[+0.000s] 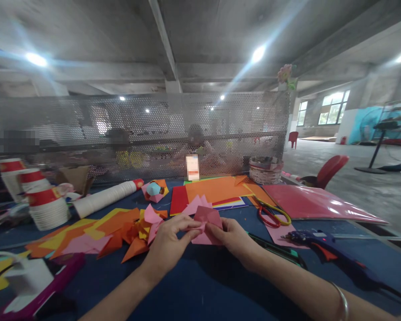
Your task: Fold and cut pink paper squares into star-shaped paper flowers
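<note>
A folded pink paper piece (207,220) is held up between both hands over the dark blue table. My left hand (173,238) pinches its left side between thumb and fingers. At its right side, my right hand (232,236) grips the paper, thumb in front. Behind the held piece more pink paper points (198,203) stick up. A heap of folded orange, yellow and pink pieces (141,229) lies just left of my left hand. Flat orange sheets (214,189) are stacked beyond the hands.
Scissors (274,215), a glue gun (324,243) and a green-black cutter (280,250) lie right. Paper cups (48,209) stand left, near a white plug (30,278). A woven basket (266,170) and a pink board (317,203) are farther back. A perforated screen (147,129) stands behind.
</note>
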The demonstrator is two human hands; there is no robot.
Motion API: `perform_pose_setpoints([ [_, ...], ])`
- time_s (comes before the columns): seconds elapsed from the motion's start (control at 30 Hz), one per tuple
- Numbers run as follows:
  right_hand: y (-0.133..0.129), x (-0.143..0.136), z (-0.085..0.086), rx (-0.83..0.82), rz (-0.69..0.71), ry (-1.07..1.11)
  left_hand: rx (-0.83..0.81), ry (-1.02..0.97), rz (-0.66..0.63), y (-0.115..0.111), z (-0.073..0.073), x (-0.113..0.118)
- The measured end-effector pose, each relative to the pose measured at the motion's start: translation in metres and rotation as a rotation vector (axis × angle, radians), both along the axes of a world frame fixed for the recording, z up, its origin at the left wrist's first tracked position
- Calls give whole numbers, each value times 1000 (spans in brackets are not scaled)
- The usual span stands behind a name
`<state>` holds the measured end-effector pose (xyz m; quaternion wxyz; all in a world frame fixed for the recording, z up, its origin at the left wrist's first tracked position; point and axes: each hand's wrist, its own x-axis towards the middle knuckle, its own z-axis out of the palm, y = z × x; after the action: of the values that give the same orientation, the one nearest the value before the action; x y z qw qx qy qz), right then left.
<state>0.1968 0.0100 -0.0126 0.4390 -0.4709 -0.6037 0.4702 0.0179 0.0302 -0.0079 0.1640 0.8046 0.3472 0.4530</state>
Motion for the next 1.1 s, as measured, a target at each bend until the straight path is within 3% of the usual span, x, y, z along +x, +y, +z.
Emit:
perform_pose_setpoints([
  [0.3, 0, 3, 5, 0, -12, -36, 60, 4, -28, -6, 2, 2],
  [0.6, 3, 6, -1, 73, -20, -115, 121, 21, -12, -5, -1, 1],
  [0.9, 3, 9, -1, 208, -63, -295, 153, 60, 29, -3, -4, -1],
  [1.1, 4, 9, -4, 195, -38, -389, 168, 61, 31, -5, -2, -1],
])
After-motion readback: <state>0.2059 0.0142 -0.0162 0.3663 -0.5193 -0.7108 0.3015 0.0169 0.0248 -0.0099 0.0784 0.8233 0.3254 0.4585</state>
